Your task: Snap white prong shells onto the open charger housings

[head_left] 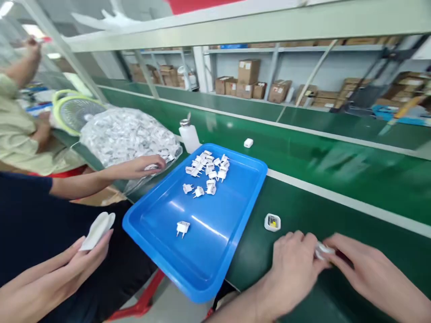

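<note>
Green with white stripes, one long workbench [336,190] carries one blue rectangular plastic tray [182,264]. Right of it, one worker's left hand [294,260] and right hand [362,264] meet. Near the left hand lies one open white plastic casing [272,222], yellow inside. Both hands' fingers clamp one small, blurred white plastic piece [321,251] between them.

Blue tray [202,251], white plugs [211,186] inside it; green tabletop [303,215] beneath; right of it, a white casing [272,223], yellow-and-black inside.
</note>
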`<state>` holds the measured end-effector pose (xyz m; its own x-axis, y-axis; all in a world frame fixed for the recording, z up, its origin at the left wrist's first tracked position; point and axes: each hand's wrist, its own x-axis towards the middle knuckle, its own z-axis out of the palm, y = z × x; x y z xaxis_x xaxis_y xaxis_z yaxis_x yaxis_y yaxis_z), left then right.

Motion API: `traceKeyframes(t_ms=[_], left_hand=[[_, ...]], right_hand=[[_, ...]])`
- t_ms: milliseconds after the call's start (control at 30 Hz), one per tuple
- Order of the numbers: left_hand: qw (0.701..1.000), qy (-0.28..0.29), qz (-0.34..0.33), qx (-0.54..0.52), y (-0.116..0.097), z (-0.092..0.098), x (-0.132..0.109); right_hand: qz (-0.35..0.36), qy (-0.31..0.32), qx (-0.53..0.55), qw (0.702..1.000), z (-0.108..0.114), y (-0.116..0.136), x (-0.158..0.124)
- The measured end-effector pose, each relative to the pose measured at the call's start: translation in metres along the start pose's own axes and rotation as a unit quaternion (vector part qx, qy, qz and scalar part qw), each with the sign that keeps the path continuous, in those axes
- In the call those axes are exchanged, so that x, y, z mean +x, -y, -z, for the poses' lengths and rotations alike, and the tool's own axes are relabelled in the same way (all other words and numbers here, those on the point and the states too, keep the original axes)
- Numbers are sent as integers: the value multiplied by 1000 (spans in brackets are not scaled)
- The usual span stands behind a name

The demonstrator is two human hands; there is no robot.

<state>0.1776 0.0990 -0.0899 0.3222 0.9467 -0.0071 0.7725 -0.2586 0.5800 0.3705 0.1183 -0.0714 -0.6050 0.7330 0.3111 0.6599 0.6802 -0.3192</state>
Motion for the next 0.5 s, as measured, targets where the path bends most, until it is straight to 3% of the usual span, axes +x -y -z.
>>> traceKeyframes(t_ms=[67,300,500], left_hand=[[1000,5,-8,20,-2,8,-2],[997,8,-61,34,-10,15,8],[995,-25,-91,-33,-10,35,-35]], right_hand=[[27,8,-75,997,0,13,0],[-130,53,-160,977,5,21,-2],[-186,56,-221,956,41,3,-31]])
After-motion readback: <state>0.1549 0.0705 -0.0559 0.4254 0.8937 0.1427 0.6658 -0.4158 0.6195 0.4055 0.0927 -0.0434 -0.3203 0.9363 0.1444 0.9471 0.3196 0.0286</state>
